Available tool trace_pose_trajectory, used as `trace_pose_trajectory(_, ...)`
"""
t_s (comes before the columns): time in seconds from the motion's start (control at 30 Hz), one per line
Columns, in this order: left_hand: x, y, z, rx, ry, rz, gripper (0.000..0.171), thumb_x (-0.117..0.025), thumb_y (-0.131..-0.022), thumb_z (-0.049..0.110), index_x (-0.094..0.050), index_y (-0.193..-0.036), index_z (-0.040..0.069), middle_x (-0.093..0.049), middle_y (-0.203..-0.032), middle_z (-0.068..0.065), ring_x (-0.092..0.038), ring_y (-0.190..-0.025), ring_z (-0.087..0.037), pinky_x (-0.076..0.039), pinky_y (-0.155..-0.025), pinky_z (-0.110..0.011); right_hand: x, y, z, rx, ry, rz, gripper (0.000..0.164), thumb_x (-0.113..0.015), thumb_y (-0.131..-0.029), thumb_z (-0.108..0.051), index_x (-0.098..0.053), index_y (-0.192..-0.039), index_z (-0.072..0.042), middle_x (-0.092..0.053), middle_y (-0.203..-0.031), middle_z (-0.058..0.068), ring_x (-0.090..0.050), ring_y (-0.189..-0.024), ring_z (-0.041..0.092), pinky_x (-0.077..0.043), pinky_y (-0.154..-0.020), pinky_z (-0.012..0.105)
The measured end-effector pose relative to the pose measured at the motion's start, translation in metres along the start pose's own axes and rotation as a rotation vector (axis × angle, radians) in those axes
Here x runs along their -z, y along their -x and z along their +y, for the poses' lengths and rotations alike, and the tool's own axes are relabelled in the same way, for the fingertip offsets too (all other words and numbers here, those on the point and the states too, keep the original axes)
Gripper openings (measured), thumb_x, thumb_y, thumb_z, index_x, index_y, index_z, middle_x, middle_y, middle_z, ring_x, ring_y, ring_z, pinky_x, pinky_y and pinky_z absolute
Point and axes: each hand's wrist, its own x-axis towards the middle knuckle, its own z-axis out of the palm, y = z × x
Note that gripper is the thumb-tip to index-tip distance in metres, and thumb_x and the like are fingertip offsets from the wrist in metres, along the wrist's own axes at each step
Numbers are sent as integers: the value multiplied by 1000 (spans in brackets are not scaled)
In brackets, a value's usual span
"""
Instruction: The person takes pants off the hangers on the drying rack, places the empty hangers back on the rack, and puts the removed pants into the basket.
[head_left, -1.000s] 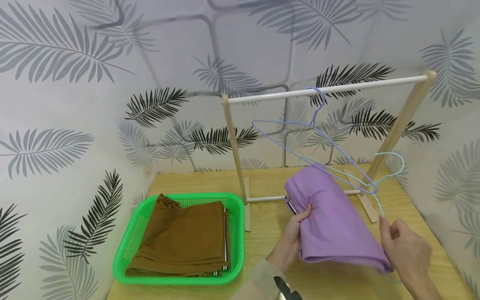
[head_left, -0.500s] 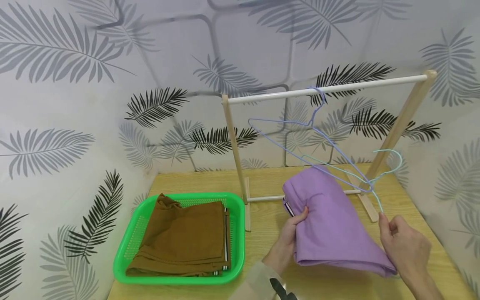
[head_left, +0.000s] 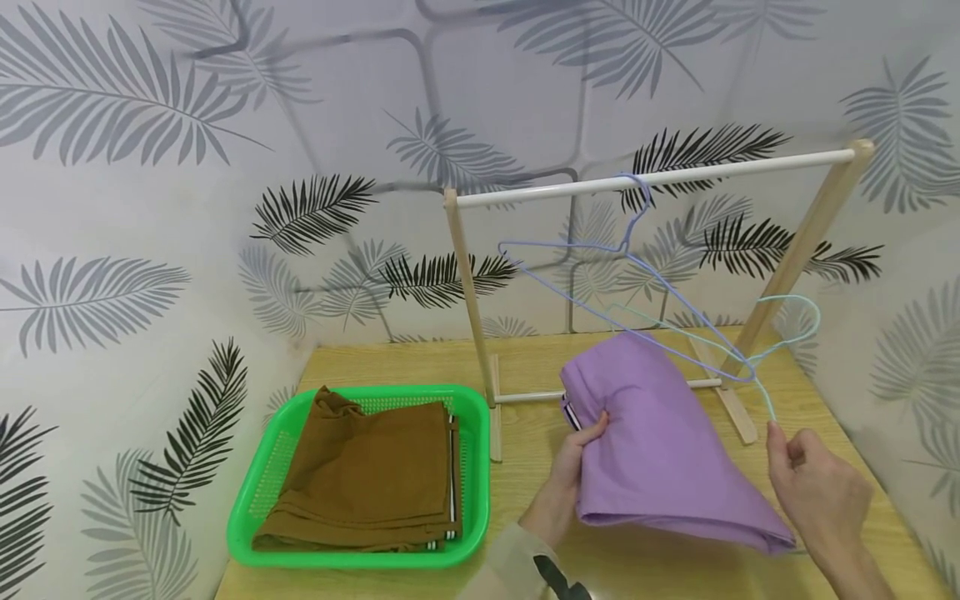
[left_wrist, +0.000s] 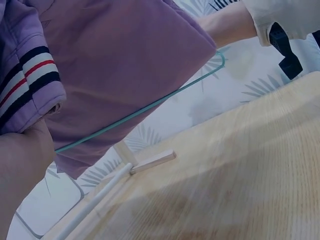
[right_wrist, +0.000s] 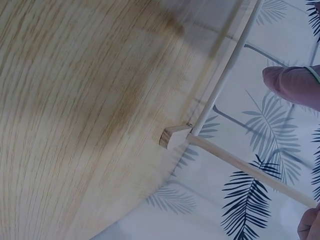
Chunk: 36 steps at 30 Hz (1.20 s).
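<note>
A folded purple garment (head_left: 660, 442) hangs over the table, gripped at its left side by my left hand (head_left: 561, 483). Its ribbed trim (left_wrist: 31, 77) carries navy, white and red stripes in the left wrist view. My right hand (head_left: 821, 496) holds the side of a mint-green wire hanger (head_left: 818, 317) between thumb and fingers. In the left wrist view the hanger's lower bar (left_wrist: 117, 121) crosses the garment's face. Much of the hanger is hidden behind the garment in the head view. Only a fingertip (right_wrist: 287, 84) and part of the hand show in the right wrist view.
A lilac-blue hanger (head_left: 628, 240) hangs from the white rail (head_left: 540, 194) of a wooden rack, overlapping the mint hanger in view. Left of it, a green basket (head_left: 238, 508) contains folded brown clothing (head_left: 382, 475). Patterned wall stands behind the wooden table (head_left: 390, 358).
The left hand and purple garment have shifted slightly left. The right hand with the mint hanger has moved a little right, and the lilac-blue hanger has swayed slightly.
</note>
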Motion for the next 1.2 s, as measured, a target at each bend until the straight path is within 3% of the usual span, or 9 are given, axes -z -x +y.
trace_pose_trajectory(0.43,9,1,7,24,15,-45,9,-53,-105,25,-63,-104,25,-69,-95,18,-62,-87,4,-50,-83,-16,1,-3,5,17,56,16,63,-49,-102,-45,-53,-57,-1,-48,-38,13,-16,-39,-6,-12,-36,19)
trace_pose_trajectory(0.77,9,6,14,43,-2,-75,17,-48,-107,26,-65,-103,26,-70,-94,20,-63,-86,5,-51,-82,-14,4,-9,-5,11,59,41,62,-50,-100,-43,-54,-57,2,-47,-38,15,-17,-35,2,-10,-37,21)
trace_pose_trajectory(1.2,12,6,14,48,-39,-113,16,-45,-107,27,-61,-105,23,-68,-96,17,-63,-87,4,-51,-81,-15,-1,-7,3,45,71,-8,64,-47,-103,-45,-56,-58,1,-44,-36,10,-12,-38,-3,-8,-35,19)
